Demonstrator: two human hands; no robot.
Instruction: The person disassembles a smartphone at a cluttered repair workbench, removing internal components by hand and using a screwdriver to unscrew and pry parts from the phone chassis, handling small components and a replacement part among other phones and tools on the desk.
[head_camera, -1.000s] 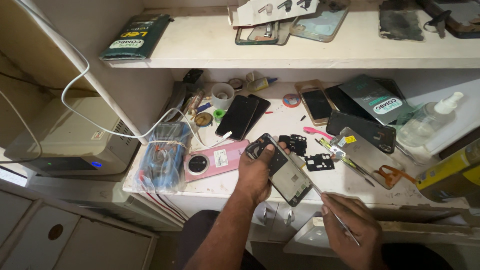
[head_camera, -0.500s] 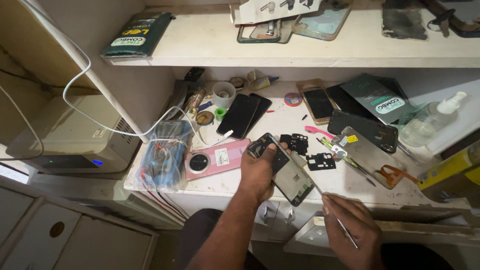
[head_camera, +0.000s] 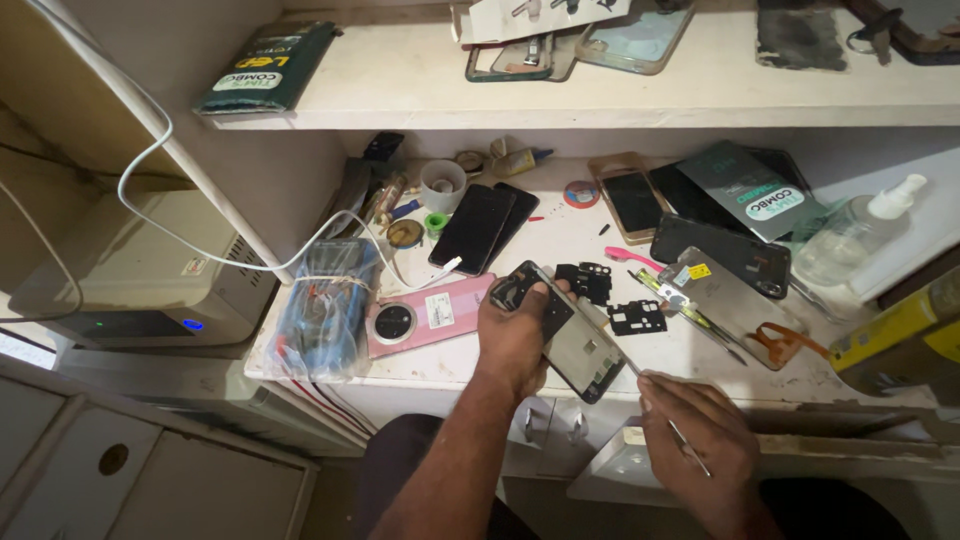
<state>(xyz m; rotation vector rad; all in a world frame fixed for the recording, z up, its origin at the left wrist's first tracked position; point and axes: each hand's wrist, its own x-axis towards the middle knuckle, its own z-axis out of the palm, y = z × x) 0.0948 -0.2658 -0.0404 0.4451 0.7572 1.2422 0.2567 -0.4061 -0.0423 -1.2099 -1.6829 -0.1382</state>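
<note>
My left hand (head_camera: 515, 335) wraps its grip around the opened phone frame (head_camera: 565, 332), held above the counter (head_camera: 690, 350) edge — my right hand (head_camera: 700, 440) pinches a thin metal tool (head_camera: 685, 438), tip at the frame's lower corner.

My left hand (head_camera: 515, 335) has its grip around an opened phone (head_camera: 565, 330), held tilted over the counter (head_camera: 690, 355) edge. My right hand (head_camera: 700, 440) pinches a thin tool (head_camera: 675, 425), its tip near the phone's lower end. A pink phone (head_camera: 425, 315) lies just left, two black plates (head_camera: 610, 300) just right, a spray bottle (head_camera: 850, 240) farther right.
</note>
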